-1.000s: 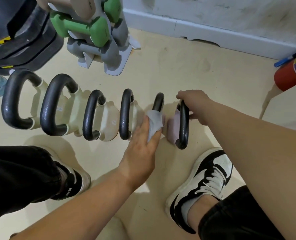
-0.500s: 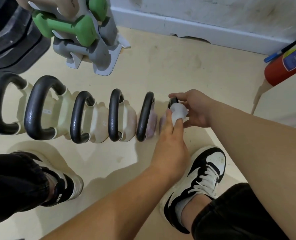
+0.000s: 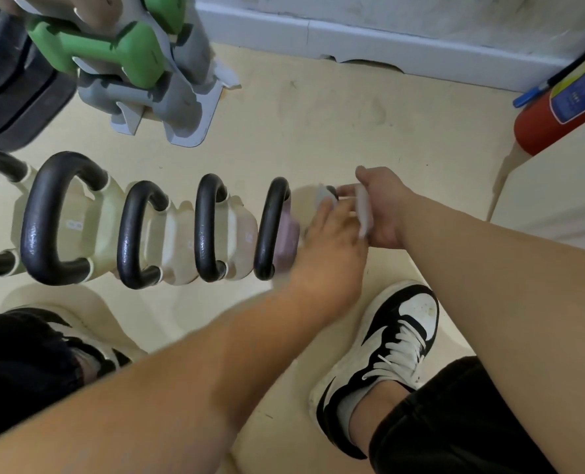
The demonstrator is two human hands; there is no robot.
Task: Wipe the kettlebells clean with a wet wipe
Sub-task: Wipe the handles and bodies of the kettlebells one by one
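Observation:
Several kettlebells with black handles stand in a row on the floor, among them a pale one [image 3: 79,227] and a pinkish one [image 3: 286,234]. The rightmost kettlebell [image 3: 333,190] is almost fully hidden behind my hands; only the top of its black handle shows. My left hand [image 3: 332,258], blurred, presses a white wet wipe [image 3: 322,196] against that handle. My right hand [image 3: 383,206] holds the handle's top from the right with its fingertips. A white strip [image 3: 363,215], probably more of the wipe, lies between the two hands.
A grey rack [image 3: 181,107] with green dumbbells [image 3: 113,53] stands behind the row at top left, next to black weight plates [image 3: 10,97]. A red fire extinguisher [image 3: 554,114] leans at the right by a pale cabinet [image 3: 557,206]. My shoes [image 3: 386,350] are planted close in front.
My left hand moved the wipe from the second-to-last kettlebell's handle to the rightmost one's and now rubs there. The right hand stays on that kettlebell. The view shifted slightly right.

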